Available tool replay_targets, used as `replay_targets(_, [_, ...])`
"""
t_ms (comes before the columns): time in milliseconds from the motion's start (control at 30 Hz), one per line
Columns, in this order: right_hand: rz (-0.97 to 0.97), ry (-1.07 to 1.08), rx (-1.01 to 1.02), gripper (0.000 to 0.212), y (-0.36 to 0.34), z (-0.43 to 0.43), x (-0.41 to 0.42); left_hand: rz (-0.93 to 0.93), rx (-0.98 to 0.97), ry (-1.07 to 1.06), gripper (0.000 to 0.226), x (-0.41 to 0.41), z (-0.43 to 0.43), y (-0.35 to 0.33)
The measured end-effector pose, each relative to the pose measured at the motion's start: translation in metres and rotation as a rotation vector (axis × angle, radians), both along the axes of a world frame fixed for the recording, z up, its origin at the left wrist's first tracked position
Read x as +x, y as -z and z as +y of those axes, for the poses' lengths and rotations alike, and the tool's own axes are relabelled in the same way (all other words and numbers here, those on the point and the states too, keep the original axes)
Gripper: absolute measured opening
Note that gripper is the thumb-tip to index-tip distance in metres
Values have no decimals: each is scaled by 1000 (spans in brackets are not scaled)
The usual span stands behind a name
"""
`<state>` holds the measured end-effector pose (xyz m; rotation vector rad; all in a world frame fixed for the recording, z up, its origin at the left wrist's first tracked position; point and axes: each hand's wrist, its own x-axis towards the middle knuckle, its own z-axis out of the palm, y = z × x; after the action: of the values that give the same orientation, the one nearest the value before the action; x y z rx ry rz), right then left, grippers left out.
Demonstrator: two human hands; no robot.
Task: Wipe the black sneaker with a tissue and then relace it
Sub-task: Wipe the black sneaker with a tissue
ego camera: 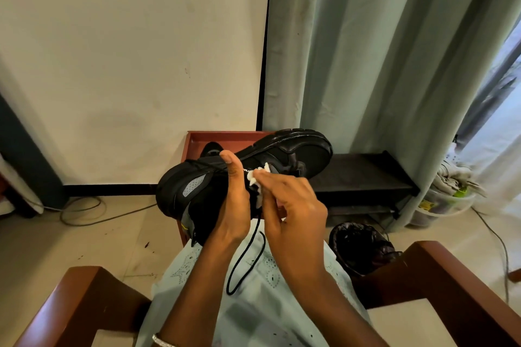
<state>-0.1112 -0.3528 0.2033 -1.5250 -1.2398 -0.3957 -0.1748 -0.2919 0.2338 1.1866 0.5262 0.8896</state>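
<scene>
Right now we are gripping the sneaker [194,186] above our lap [253,307] in the left hand [234,205], the right hand [293,211] pinching tissue [258,175] to its side; hard rubbing risks shredding it.

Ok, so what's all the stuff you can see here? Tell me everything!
sneaker: one, black, held over the lap
tissue: one, white, pressed on the sneaker's side
shoelace: one, black, dangling onto the lap
table: one, red-brown, behind the sneaker
shoe rack: one, black, by the curtain
curtain: one, grey-green, right
bin: one, black bag inside, floor right
chair arms: two, brown, bottom corners
left hand: grips the sneaker
right hand: pinches the tissue
</scene>
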Motion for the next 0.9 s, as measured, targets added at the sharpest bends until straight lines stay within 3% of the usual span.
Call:
replay_targets(200, [-223,212,17,24,-1,23,33,-18,-24,-8,77,2,0,-3])
replay_targets(333, [-179,227,23,26,1,23,27,-16,-29,-18,76,0,2,-2])
replay_targets(500, [-15,50,-10,32,2,8,-1,9,-53,-62,76,-5,6,2])
replay_targets(633, [-106,60,-2,28,0,12,2,9,-56,-49,82,-5,6,-1])
replay_targets(767, [-261,205,-22,29,-7,24,30,-19,-52,-48,76,-2,1,-4])
replay_targets(900, [-244,271,-36,25,-11,28,45,-43,-39,-65,71,3,0,-3])
